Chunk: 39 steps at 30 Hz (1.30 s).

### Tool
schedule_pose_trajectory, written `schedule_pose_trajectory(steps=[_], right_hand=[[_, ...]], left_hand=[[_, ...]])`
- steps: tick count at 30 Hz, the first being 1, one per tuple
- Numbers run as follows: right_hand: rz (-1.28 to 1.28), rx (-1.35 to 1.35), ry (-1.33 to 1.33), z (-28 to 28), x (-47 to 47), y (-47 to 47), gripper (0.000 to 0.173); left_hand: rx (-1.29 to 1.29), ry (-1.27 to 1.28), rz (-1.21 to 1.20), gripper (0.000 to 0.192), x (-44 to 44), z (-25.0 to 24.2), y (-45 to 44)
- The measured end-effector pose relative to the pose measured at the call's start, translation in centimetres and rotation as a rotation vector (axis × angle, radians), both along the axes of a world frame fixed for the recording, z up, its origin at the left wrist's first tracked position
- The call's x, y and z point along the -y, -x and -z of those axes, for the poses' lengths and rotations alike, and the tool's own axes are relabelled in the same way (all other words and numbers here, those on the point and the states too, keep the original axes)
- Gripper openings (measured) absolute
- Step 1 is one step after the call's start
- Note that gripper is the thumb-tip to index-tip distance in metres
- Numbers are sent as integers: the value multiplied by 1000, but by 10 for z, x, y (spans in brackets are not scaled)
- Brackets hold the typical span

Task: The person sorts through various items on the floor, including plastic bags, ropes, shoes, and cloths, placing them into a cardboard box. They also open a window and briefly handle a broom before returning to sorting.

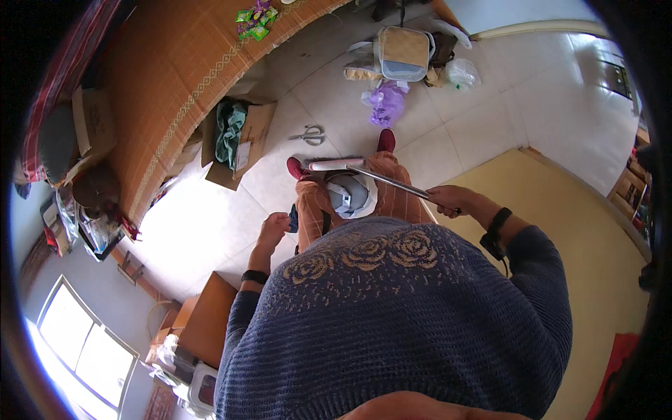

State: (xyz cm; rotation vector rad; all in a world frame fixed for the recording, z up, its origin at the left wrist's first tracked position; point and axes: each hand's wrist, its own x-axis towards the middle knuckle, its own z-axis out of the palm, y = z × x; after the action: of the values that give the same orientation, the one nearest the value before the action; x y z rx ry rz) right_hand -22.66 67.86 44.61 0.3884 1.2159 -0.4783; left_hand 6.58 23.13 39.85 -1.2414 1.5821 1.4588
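Note:
My right hand [450, 200] is closed around the metal handle [391, 181] of a broom. The broom's white and pink head [336, 165], edged with dark bristles, is held over the floor between my lower legs. Between my knees stands a white-rimmed bin [370, 199] with a grey inside and a piece of white paper [344, 197] in it. My left hand [273, 231] is by my left thigh with its fingers curled. A small dark blue thing [293, 218] shows beside those fingers; whether they hold it is unclear.
Scissors [311, 135] lie on the tiled floor ahead. A cardboard box [254, 134] with green cloth stands by the mat-covered bed [173, 68]. Further off are a purple plastic bag [388, 103] and a chair [403, 52]. A yellowish board [525, 220] is on my right.

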Motion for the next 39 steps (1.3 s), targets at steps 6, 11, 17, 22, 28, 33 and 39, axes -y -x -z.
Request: schedule_pose_trajectory(steps=[6,11,17,22,28,33,39], right_hand=[[-68,-255,144,-11,-21,22,45],[-149,-659,255,27,-8,18,56],[-124,-1070,427,128,20,42,57],[22,-1294,606,251,59,100,54],[286,-1161,552,355,105,172,50],[393,-1184,575,374,139,209,48],[470,-1209,606,375,164,231,52]], left_hand=[[-133,94,169,33,-13,29,16],[-170,403,539,36,28,82,-28],[-274,1051,597,61,102,128,7],[-670,1498,751,79,157,155,139],[-832,1925,773,82,179,171,248],[-814,2057,823,86,183,184,273],[-868,2060,851,85,214,181,290]])
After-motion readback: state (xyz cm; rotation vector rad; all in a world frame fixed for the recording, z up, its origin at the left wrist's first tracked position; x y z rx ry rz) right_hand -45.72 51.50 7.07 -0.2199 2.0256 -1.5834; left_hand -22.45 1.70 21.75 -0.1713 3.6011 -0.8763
